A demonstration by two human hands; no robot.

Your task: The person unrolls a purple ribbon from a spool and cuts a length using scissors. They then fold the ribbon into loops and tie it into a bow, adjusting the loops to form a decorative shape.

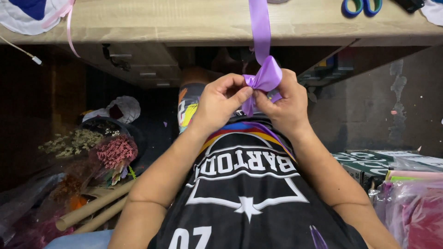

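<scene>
Both hands meet below the near edge of the worktop point(194, 20), in front of the person's chest, working a purple ribbon point(264, 76). The left hand point(219, 103) pinches the ribbon between thumb and forefinger at the knot, its other fingers curled in; the right hand point(286, 103) is closed around the ribbon from the other side, its fingertips touching those of the left. A loop of the ribbon bulges up between the two hands, and from it a flat strand runs up over the worktop edge and out of view at the far side. On the worktop, far right, lies a pair of blue and green scissors point(362, 6); far left, a thin pink ribbon point(69, 27) hangs over the edge. Down on the left, on the floor, stand bunches of dried flowers point(115, 151), pink and pale, beside brown cardboard tubes point(94, 207). On the right sit green boxes point(369, 166) and pink plastic-wrapped bundles point(415, 212).
</scene>
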